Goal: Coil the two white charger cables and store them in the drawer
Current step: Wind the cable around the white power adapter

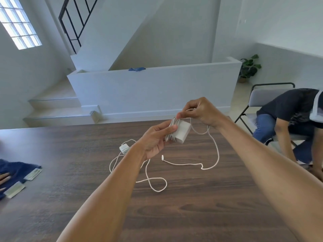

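- Left hand grips a white charger brick with cable already wound round it, thumb on the near face and fingers curled behind; the brick is held above the table, its long axis tilted, upper end leaning toward the right hand.
- Right hand, just beyond and right of the brick, pinches the same white cable at the brick's top corner, fingers curled.
- From that pinch the loose cable drops in a loop below the right wrist, touches down on the table and runs back left — its plug end lies just under the left hand, pointing away from the person.
- Second charger sits on the table left of the left wrist; its cable sprawls in open loops under and near the left forearm.
- Bare wood lies near the person, between and outside both forearms; the table's far edge runs just beyond the hands.
- Far left at the table edge lies a blue cloth with another person's fingers on it.
- Right of the right arm, beyond the table, a person bends forward on a folding chair.
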